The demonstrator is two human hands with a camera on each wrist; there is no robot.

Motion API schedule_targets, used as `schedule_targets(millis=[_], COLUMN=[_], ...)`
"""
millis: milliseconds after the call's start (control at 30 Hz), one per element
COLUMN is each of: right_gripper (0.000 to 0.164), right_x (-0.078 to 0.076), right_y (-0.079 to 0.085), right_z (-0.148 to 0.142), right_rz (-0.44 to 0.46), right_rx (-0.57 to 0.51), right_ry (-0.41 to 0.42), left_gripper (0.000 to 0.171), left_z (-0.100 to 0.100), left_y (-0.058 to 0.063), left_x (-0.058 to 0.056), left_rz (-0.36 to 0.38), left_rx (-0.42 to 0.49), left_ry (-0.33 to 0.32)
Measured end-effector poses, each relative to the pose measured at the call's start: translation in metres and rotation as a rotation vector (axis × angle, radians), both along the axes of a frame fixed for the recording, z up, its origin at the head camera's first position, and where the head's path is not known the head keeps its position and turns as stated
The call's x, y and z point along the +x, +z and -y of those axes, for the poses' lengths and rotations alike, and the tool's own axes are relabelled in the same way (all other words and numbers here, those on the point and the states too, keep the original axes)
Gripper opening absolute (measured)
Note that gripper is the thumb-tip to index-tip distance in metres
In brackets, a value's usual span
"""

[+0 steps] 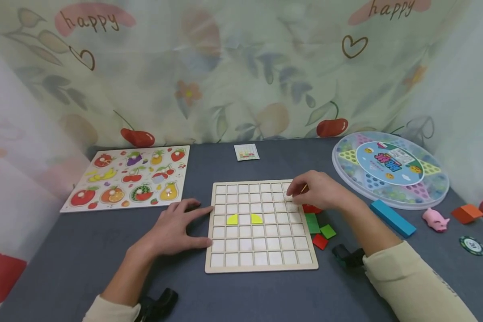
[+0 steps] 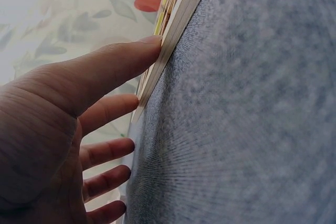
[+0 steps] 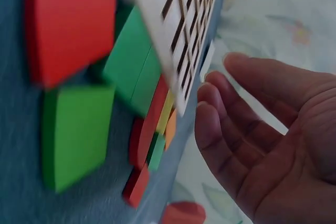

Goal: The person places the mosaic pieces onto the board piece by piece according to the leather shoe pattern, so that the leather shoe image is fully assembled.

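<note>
A pale wooden grid board (image 1: 261, 269) with white cells lies flat in the middle of the table. Two yellow quarter-round shapes (image 1: 232, 219) show on separate cells. My left hand (image 1: 173, 228) is at the board's left edge, fingers spread, thumb and index fingertips against the rim. Over the upper right corner hovers my right hand (image 1: 319, 190), fingers loosely bent; nothing shows between thumb and fingertips in the right wrist view. Close by on the board's right side lie red blocks (image 3: 79, 19), green blocks (image 3: 79, 135), a yellow block (image 3: 165, 111) and an orange block (image 3: 170, 128), partly hidden by the hand in the head view.
At the back left lies a fruit picture board (image 1: 137, 179). A small printed card (image 1: 247, 152) is behind the grid. To the right are a round game box (image 1: 390, 167), a blue bar (image 1: 392, 218), a pink pig figure (image 1: 435, 220), an orange block (image 1: 467, 214) and a chip (image 1: 472, 245).
</note>
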State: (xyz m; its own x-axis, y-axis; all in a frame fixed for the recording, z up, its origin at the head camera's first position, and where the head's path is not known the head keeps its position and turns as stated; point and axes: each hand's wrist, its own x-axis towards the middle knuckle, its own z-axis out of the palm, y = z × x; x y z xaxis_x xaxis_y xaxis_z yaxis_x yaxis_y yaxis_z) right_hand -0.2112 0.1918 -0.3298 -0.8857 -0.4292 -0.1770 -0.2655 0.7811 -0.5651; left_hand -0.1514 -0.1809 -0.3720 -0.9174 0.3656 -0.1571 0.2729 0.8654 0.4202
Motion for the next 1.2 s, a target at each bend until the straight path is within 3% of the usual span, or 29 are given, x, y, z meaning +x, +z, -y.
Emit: schedule_targets(millis=[333,533,700,933,1200], right_gripper=[0.021,0.023,0.018,0.015,0.019], right_x=[-0.013,-0.017,-0.019,-0.015,-0.01], right_y=[-0.007,-0.009,-0.009,-0.005,0.003], right_z=[-0.022,-0.022,-0.023,-0.031,-0.016], right_rz=[-0.013,-0.003,-0.003,0.035,0.034], right_rx=[0.174,0.192,0.153,0.001,-0.125], right_ry=[-0.041,-0.024,-0.031,-0.101,-0.056], left_gripper=[0.084,0.084,0.084,0.084,0.084], left_z=[0.0,0.0,0.0,-0.001,-0.001], left_y=[0.001,0.004,0.003,0.001,0.0], left_x=[0.0,-0.001,-0.001,-0.001,0.0], left_rz=[-0.005,-0.013,-0.003,0.0,0.019], left_rx=[-0.004,0.0,-0.001,-0.004,-0.005], left_ry=[-0.001,-0.001,0.008,0.016,0.018])
